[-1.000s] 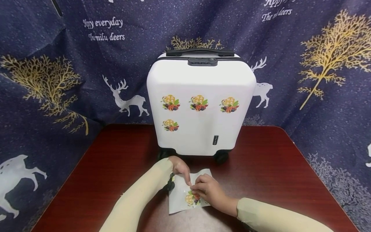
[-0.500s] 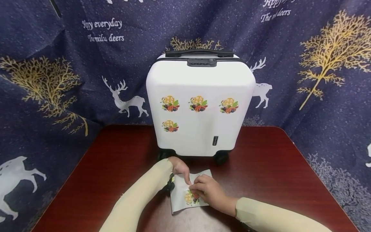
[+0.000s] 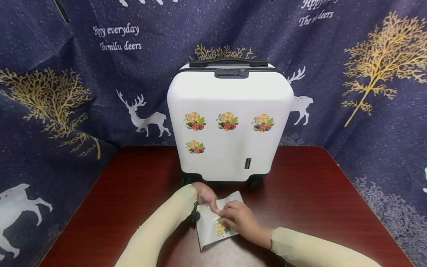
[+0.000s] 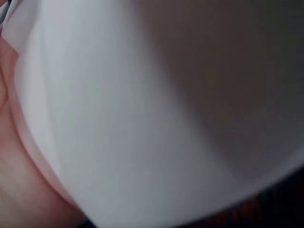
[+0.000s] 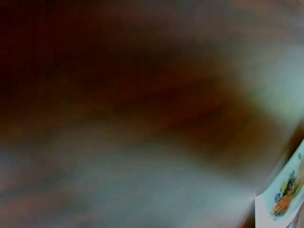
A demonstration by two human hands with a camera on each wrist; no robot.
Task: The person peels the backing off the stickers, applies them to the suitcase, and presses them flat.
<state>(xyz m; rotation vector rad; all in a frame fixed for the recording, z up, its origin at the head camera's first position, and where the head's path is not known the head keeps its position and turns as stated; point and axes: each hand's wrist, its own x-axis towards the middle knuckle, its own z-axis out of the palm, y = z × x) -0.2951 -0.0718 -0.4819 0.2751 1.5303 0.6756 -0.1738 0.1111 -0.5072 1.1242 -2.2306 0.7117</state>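
A white sticker sheet [image 3: 207, 231] is held up over the table in front of the suitcase. On it is a colourful fruit sticker [image 3: 219, 228], partly covered by fingers. My left hand [image 3: 205, 194] grips the sheet, its index finger bent down against the front. In the left wrist view the pale sheet [image 4: 118, 133] fills most of the picture beside the palm [image 4: 23, 185]. From the other side my right hand [image 3: 241, 218] pinches at the sticker's upper edge, fingertips meeting those of the left. The right wrist view is mostly blurred, with the printed sticker [image 5: 286, 194] at its lower right.
A white suitcase [image 3: 230, 92] stands upright at the back of the dark red table [image 3: 300, 200]. Three fruit stickers [image 3: 227, 121] run in a row across its front, with another sticker [image 3: 195, 147] below the left one. A blue patterned cloth [image 3: 146, 74] hangs behind.
The sheet has tilted and bent, its lower left corner shifting slightly right and down. Both hands stay nearly in place, fingertips together at the sticker.
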